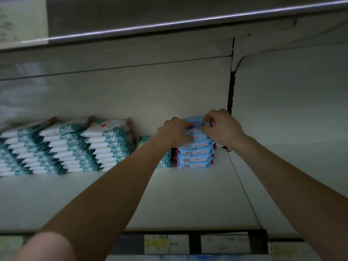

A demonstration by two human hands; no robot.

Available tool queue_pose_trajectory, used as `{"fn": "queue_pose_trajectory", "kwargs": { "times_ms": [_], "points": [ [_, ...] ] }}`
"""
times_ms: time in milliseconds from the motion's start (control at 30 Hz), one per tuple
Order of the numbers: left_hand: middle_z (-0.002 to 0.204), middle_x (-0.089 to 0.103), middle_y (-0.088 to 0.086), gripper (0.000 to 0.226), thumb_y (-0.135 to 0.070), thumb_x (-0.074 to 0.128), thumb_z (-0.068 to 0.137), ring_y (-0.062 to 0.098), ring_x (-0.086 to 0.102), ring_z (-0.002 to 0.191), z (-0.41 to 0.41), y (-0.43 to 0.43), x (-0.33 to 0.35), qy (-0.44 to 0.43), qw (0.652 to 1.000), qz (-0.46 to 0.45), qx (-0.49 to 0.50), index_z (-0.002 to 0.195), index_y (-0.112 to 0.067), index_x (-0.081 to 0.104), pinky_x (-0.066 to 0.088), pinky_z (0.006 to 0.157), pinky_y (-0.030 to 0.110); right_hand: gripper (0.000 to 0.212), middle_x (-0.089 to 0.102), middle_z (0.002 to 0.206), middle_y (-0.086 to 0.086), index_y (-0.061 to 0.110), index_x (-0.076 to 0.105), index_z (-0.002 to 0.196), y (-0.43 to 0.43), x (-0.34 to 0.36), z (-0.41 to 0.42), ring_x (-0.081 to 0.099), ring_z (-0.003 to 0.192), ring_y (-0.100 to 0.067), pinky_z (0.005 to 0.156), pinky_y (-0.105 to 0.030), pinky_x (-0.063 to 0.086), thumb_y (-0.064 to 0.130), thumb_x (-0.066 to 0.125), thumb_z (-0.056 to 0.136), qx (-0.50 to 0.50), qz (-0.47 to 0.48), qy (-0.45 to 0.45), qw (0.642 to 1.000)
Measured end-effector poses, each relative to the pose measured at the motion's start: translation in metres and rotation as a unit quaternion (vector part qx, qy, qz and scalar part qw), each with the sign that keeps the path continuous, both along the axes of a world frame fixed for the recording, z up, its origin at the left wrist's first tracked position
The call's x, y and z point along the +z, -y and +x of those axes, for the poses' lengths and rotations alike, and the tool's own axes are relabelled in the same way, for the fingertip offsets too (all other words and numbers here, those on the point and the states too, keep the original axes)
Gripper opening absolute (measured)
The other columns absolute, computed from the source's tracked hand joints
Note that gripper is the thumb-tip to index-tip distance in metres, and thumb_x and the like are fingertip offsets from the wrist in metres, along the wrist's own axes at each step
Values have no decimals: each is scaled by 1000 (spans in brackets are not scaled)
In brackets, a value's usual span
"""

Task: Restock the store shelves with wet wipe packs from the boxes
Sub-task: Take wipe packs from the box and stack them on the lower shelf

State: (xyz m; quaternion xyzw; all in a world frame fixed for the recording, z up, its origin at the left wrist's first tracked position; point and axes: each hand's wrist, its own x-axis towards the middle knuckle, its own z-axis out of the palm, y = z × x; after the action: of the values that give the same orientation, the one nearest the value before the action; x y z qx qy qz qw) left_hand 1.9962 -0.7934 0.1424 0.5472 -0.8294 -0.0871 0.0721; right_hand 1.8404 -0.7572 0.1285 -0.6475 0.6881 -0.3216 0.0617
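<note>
A stack of blue wet wipe packs (194, 153) stands at the back right of the white shelf (188, 200). Both my arms reach deep into the shelf. My left hand (174, 132) grips the left side of the top blue packs (195, 123), fingers curled over their front edge. My right hand (223, 127) pinches the right end of the topmost pack, thumb below and fingers on top. The upper part of the stack is partly hidden behind my hands.
Rows of white-and-teal wipe packs (75, 146) fill the shelf's back left, with a lower teal stack (165, 159) beside the blue one. A slotted upright (231, 91) and divider bound the bay on the right. Price labels (166, 243) line the front edge. An upper shelf rail (188, 21) hangs overhead.
</note>
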Motion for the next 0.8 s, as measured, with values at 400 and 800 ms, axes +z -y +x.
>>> {"fn": "queue_pose_trajectory", "kwargs": {
  "times_ms": [400, 800],
  "points": [
    [121, 61, 14, 35, -16, 52, 91, 34, 56, 112, -21, -54, -6, -256, 955, -132, 70, 124, -17, 64, 47, 93, 38, 24, 67, 116, -9, 11, 70, 110, -45, 9, 10, 61, 106, -26, 91, -38, 50, 13, 54, 93, -13, -19, 84, 996],
    [117, 65, 12, 30, -6, 55, 91, 27, 62, 103, -50, -144, -47, -523, 840, 120, 79, 119, -6, 64, 51, 94, 37, 22, 68, 114, -7, 14, 71, 108, -173, -43, 29, 62, 107, -21, 91, -25, 47, 15, 62, 88, -178, 16, 226, 957]
  ]
}}
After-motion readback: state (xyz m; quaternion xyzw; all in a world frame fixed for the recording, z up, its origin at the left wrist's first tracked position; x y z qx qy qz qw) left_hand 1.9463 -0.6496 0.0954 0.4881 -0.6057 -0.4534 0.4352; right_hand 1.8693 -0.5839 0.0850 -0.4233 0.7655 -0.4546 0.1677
